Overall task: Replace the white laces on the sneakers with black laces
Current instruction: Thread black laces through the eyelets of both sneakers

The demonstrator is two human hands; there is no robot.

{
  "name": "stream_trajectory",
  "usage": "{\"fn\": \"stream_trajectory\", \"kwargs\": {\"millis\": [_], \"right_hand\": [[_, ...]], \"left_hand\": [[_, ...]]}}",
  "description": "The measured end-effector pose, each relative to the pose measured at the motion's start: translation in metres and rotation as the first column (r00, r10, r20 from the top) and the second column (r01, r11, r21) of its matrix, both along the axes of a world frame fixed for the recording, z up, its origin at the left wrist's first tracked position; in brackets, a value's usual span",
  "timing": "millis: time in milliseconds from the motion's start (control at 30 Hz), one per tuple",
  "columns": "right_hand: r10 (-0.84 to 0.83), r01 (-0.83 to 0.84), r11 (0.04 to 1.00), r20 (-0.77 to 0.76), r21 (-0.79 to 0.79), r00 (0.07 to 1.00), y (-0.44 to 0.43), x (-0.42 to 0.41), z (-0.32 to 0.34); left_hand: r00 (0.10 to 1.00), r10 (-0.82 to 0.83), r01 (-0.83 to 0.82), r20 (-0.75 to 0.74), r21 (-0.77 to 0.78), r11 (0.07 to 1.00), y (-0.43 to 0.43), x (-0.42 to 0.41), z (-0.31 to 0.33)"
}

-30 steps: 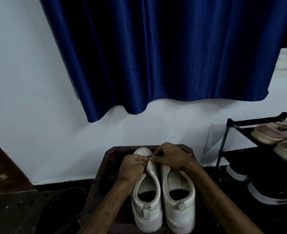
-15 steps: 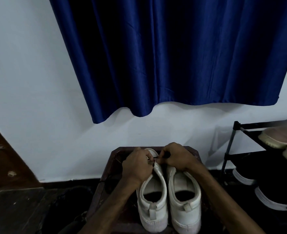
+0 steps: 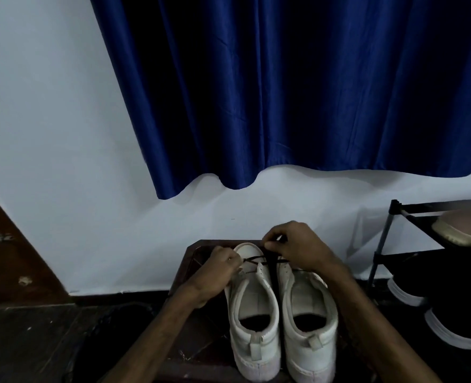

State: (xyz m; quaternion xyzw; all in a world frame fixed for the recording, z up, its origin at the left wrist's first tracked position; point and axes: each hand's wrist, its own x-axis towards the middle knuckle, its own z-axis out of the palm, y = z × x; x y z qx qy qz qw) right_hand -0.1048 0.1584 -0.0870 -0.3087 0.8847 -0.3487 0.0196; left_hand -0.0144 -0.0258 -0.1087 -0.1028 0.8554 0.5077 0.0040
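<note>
Left hand and right hand bare; forearms bare right to frame edge; small pale glint on one left finger, too blurred to identify

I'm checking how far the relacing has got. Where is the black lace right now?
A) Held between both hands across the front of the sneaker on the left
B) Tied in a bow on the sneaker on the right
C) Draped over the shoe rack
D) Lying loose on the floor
A: the black lace runs from the left hand to the right hand, crossing the toe end of the sneaker on the left.
</note>
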Motion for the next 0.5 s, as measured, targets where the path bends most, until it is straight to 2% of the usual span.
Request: {"fn": "stream_trajectory", "kwargs": {"millis": [67,167,233,367,500], "right_hand": [[0.046,-0.046,0.999,-0.022,-0.026,0.999,-0.008,0.003,0.003],[0.198,-0.198,0.977,0.005,0.082,0.980,-0.021,0.010,-0.002],[0.208,-0.209,0.978,0.053,0.013,0.977,-0.024,0.010,-0.004],[0.196,-0.184,0.977,0.114,-0.109,0.974,-0.025,0.008,-0.006],[0.166,-0.144,0.981,0.182,-0.130,0.969,-0.028,0.007,-0.012]], "left_hand": [[1.000,0.010,-0.011,0.009,0.078,0.997,-0.004,0.000,0.000],[0.999,0.034,-0.034,0.003,0.184,0.982,-0.003,0.003,0.004],[0.999,0.048,-0.043,-0.022,0.206,0.978,-0.004,0.006,0.003],[0.997,0.061,-0.054,-0.044,0.156,0.986,-0.004,0.010,0.002],[0.987,0.025,-0.028,0.162,0.012,1.000,0.000,0.009,0.001]]}}
